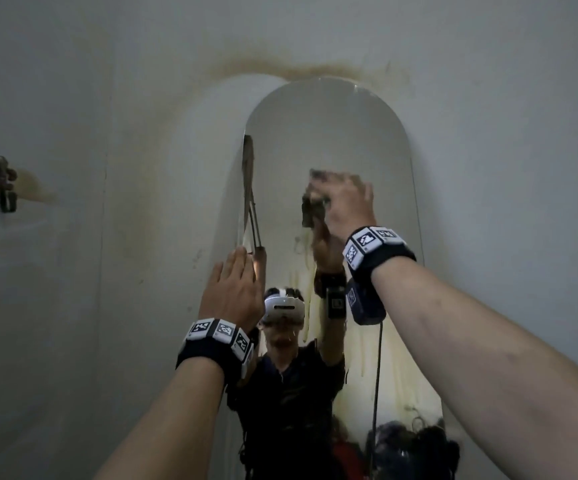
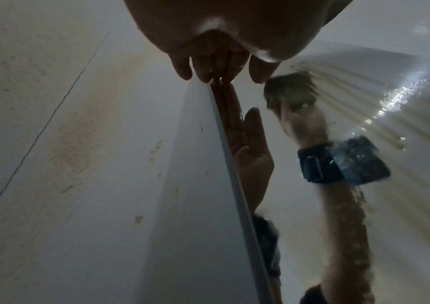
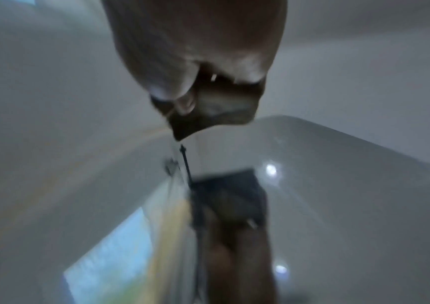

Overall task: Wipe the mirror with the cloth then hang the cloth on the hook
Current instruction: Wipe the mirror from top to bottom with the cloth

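Note:
An arched frameless mirror [image 1: 336, 133] hangs on the pale wall. My right hand [image 1: 346, 206] grips a dark bunched cloth [image 1: 315, 202] and presses it against the glass at mid height. In the right wrist view the cloth [image 3: 218, 111] sits wadded under my curled fingers, blurred. My left hand [image 1: 233, 285] lies flat with straight fingers against the mirror's left edge [image 2: 224, 131], fingertips [image 2: 206, 74] touching the glass. A dark metal hook [image 1: 3, 183] is fixed to the wall far to the left. The mirror reflects both hands, a headset and the cloth [image 2: 290, 90].
The wall [image 1: 488, 98] around the mirror carries brown stains above and left of the arch. A thin seam [image 2: 39, 135] runs down the wall left of the mirror. Dark rounded things [image 1: 415, 448] show at the mirror's lower right.

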`<state>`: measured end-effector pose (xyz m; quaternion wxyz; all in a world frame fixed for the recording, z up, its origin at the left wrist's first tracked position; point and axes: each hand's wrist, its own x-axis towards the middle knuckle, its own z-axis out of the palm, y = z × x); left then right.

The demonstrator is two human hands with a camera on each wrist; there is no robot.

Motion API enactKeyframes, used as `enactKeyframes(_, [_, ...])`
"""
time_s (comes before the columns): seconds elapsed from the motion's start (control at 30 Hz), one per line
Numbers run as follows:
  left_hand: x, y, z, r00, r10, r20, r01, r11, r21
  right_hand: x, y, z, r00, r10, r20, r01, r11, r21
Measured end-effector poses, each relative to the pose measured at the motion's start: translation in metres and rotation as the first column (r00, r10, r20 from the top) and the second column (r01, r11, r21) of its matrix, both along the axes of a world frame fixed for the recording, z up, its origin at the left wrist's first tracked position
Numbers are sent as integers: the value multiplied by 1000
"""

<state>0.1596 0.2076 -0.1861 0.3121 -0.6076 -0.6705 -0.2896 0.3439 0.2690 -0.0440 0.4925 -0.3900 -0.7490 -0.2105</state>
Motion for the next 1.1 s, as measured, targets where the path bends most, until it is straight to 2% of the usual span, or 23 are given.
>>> enactKeyframes(0.03, [0,0,-1,1000,-13,12,13,1000,7,-1,12,-9,995,0,97,9,995,-95])
enactKeyframes(0.1, [-2,2,-5,999,-30,14,30,999,16,-2,22,-41,982,24,189,8,986,-167])
enactKeyframes(0.27, [-3,7,-18,996,-83,19,83,996,9,-3,-1,-131,963,35,268,-7,994,-105])
enactKeyframes(0.37, [-2,12,-24,995,-84,48,80,995,65,-1,-24,-179,945,96,312,-58,990,-129])
enactKeyframes(0.53, [5,9,-23,993,-82,80,79,996,42,5,-48,-275,896,197,398,-131,974,-186])
enactKeyframes(0.6, [7,7,-22,993,-81,86,80,997,20,6,-61,-287,902,226,367,-158,966,-207])
enactKeyframes(0.63, [7,7,-23,993,-79,93,78,997,14,6,-68,-279,913,260,313,-186,951,-246])
enactKeyframes(0.7, [6,9,-25,993,-68,99,67,998,11,9,-77,-246,929,355,107,-305,895,-325])
enactKeyframes(0.73, [5,11,-27,994,-59,95,59,998,7,11,-80,-221,928,372,6,-354,887,-296])
enactKeyframes(0.83, [7,15,-32,994,-59,93,57,998,23,20,-64,-135,930,327,-166,-338,941,-38])
enactKeyframes(0.93, [9,19,-35,989,-83,126,75,995,67,28,-31,-56,942,226,-248,-177,962,207])
enactKeyframes(1.0, [9,21,-35,990,-78,121,70,996,63,32,-9,-27,963,85,-256,-20,969,244])
enactKeyframes(1.1, [7,22,-36,992,-74,99,69,996,56,32,29,-36,996,-83,-14,83,996,31])
